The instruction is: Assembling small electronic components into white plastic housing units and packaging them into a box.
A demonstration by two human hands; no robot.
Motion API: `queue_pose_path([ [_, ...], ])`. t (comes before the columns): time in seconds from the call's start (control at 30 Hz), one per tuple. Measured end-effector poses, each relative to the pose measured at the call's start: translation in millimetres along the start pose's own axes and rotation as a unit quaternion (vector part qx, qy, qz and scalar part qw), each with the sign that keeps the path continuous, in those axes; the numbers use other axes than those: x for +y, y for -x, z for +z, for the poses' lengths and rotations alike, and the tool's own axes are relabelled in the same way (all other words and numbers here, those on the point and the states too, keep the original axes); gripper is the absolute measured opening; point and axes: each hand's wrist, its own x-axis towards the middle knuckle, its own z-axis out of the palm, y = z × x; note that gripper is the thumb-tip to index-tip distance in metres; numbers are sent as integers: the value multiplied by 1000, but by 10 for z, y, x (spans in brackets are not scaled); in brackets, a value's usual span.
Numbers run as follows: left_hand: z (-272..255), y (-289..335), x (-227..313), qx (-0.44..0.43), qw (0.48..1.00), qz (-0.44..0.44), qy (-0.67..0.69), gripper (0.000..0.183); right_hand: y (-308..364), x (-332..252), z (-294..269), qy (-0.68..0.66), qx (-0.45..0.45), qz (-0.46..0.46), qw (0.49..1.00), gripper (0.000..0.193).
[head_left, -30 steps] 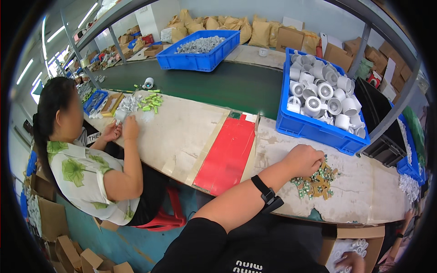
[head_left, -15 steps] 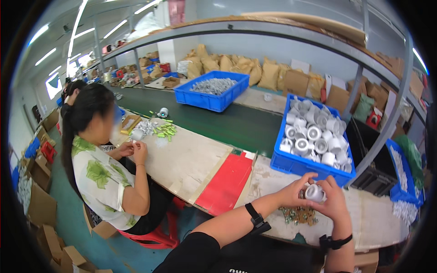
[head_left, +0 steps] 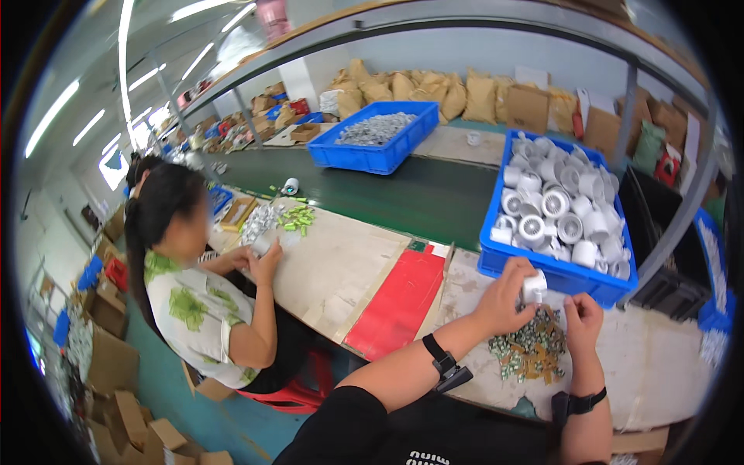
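Note:
My left hand (head_left: 504, 301) grips a white round plastic housing (head_left: 534, 287) between thumb and fingers, just in front of a blue crate. To the right of it is my right hand (head_left: 583, 319), apart from the housing, with thumb and fingers pinched together. Whether anything small sits in that pinch is hidden. Below and between both hands lies a loose pile of small green and brown circuit-board-like parts (head_left: 528, 350) on the worktable (head_left: 620, 364). Similar white housings (head_left: 555, 203) fill the blue crate (head_left: 496, 260), some showing a slatted round end.
A seated co-worker (head_left: 198, 306) at left handles a white part near green and white pieces (head_left: 296, 218). A red panel (head_left: 399, 302) lies on the table. Behind runs a green conveyor belt (head_left: 372, 203) with a blue bin (head_left: 372, 161) beside it. A metal post (head_left: 673, 225) stands right.
My right hand has come off the white housing and pinched its fingers to the right of it. The left hand now holds the housing alone. The view has shifted a little.

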Motion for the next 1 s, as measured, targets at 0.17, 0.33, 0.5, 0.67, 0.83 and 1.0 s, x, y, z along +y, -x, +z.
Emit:
queue_pose_path([
  [0.17,-72,1,-64,52,998,-6,-27,61,108,-398,176,58,-56,-92,993,22],
  [0.33,45,7,5,52,997,24,-51,59,168,-382,87,66,-13,-90,994,20],
  [0.5,-47,79,94,7,999,-53,5,56,200,-429,163,73,-26,-105,991,19],
  [0.67,-48,56,55,37,998,-13,-44,56,233,-422,209,97,-31,-148,984,18],
  [0.83,-51,51,32,48,996,-78,-6,55,218,-435,224,99,-44,-135,985,17],
  [1.0,-30,63,7,24,997,-79,-3,55,189,-412,203,106,-45,-127,985,18],
])
